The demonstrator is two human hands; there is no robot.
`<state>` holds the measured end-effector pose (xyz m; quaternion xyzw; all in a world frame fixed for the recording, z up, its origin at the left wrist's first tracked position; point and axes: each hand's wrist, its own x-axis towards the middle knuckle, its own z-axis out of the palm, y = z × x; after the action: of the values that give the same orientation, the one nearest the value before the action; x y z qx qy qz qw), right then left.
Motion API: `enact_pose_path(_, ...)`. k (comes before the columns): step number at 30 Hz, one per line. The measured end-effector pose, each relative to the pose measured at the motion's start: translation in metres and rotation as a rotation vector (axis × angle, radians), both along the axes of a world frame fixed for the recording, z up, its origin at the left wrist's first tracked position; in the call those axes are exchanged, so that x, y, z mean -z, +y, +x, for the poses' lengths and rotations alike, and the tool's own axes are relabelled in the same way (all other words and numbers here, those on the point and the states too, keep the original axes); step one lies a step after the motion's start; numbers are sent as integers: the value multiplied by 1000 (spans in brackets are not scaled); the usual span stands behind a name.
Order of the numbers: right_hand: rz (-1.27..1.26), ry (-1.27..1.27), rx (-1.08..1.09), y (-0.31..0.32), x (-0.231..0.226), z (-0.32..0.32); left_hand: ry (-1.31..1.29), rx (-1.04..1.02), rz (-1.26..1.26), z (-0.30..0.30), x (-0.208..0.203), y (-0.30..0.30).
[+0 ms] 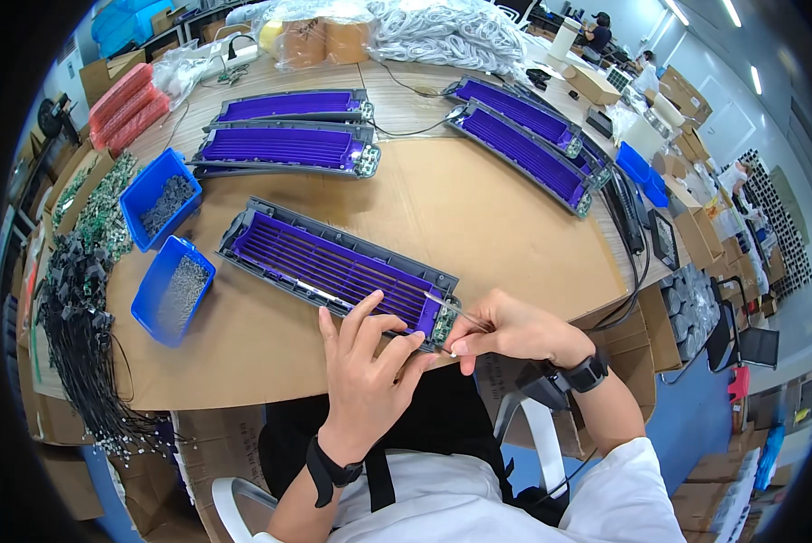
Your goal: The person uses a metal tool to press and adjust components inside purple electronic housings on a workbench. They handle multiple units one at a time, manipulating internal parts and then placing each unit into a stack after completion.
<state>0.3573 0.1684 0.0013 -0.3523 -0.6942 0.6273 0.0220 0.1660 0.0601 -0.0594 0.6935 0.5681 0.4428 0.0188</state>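
A long dark-grey housing with a purple slatted inside lies slanted on the table in front of me. A small green circuit board sits at its right end. My left hand rests on the housing's near edge, fingers spread, holding nothing. At the right end my right hand pinches a thin grey cable. A tiny white connector shows by its fingertips, just off the housing's near corner. Whether the connector touches the board I cannot tell.
Two blue bins of small parts stand at the left, near a bundle of black cables and a heap of circuit boards. More purple housings lie at the back left and back right. White coiled cables fill the far edge.
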Motion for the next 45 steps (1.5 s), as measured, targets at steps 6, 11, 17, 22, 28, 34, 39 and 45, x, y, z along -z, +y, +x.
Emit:
enact_pose_path(6, -56, 31, -55, -3, 4, -5, -27, 11, 24, -2, 2, 0)
enact_pose_path(11, -3, 80, -51, -4, 12, -4, -26, 23, 53, -4, 5, 1)
enact_pose_path(17, 561, 137, 184, -12, 13, -14, -54, 14, 66, -2, 6, 1)
enact_pose_path(22, 838, 145, 143, -12, 26, -16, -10, 14, 7, -2, 0, 1)
enact_pose_path(28, 849, 202, 120, -6, 31, -15, 20, 7, -21, -1, 0, 1)
enact_pose_path(34, 790, 264, 72, 2, 37, -10, 32, 5, -30, -1, 1, 1)
enact_pose_path(39, 760, 257, 89, 3, 35, -10, 35, -2, -19, 0, 1, 2)
enact_pose_path(45, 672, 282, 98, 3, 35, -10, 79, -2, -19, 0, 2, 1)
